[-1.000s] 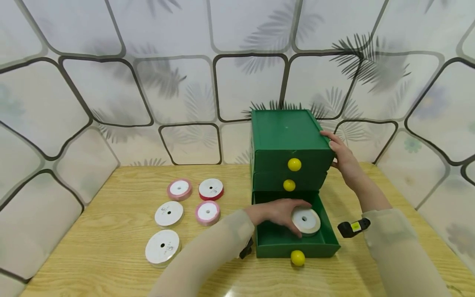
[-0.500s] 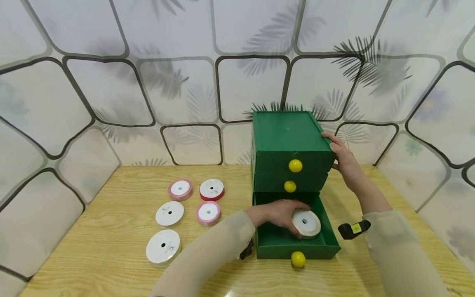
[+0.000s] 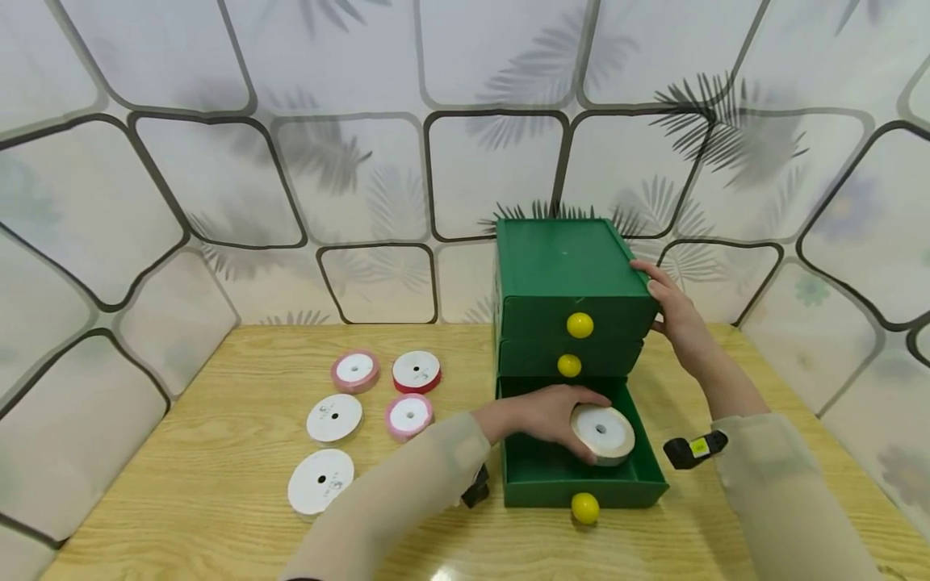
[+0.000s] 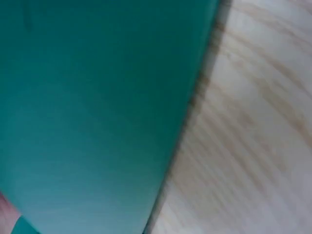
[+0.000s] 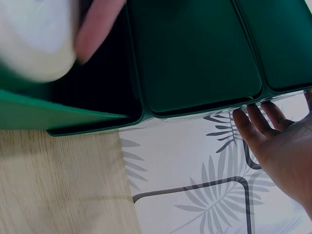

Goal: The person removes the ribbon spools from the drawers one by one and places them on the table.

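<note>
In the head view my left hand [image 3: 548,415] reaches into the pulled-out bottom drawer [image 3: 581,494] of a green cabinet [image 3: 563,258]. Its thumb and fingers grip a cream-edged ribbon spool [image 3: 603,432] from the left, with the spool's white face up. The right wrist view shows the spool [image 5: 36,34] and one left-hand finger [image 5: 100,29] at its edge. My right hand [image 3: 679,319] rests on the cabinet's right side near the top, fingers extended; in the right wrist view its fingertips touch the side wall. Only the green drawer wall [image 4: 97,117] fills most of the left wrist view.
Several ribbon spools lie on the wooden table [image 3: 218,452] to the left: a red one [image 3: 416,371], pink ones [image 3: 409,415] and white ones [image 3: 321,482]. Yellow knobs [image 3: 580,325] mark the drawers; the upper two are closed. A patterned curtain [image 3: 363,177] stands behind.
My left hand and the cream-edged spool have shifted slightly to the right within the drawer, and the spool looks slightly larger. My right hand stays at the cabinet's side.
</note>
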Demonstrator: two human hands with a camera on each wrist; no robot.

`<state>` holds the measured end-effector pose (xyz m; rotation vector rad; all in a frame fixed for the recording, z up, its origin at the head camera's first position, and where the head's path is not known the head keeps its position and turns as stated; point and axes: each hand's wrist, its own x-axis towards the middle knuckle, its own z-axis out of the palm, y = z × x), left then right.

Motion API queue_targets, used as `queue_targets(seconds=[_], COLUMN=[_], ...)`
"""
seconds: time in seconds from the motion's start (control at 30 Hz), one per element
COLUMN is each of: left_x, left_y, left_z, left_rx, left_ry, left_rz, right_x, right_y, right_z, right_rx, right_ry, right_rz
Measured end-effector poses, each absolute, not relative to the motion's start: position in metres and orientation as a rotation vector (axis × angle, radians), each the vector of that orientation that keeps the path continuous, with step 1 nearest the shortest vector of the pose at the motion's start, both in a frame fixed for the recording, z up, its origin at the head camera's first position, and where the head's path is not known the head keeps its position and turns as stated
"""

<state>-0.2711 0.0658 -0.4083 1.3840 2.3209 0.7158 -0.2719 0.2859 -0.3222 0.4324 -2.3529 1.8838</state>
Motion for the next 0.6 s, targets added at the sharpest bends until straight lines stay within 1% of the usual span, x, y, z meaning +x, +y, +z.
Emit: queue_targets(seconds=[0.6], left_x=[-0.246], left_y=[0.014], left_z=[-0.372], left_rx=[1.372], left_ry=[2.342], left_rz=[0.907], right_x=[-0.272], right_y=[0.285], right_z=[-0.323], right_rx=[0.412], right_ry=[-2.349], right_rz=[1.887])
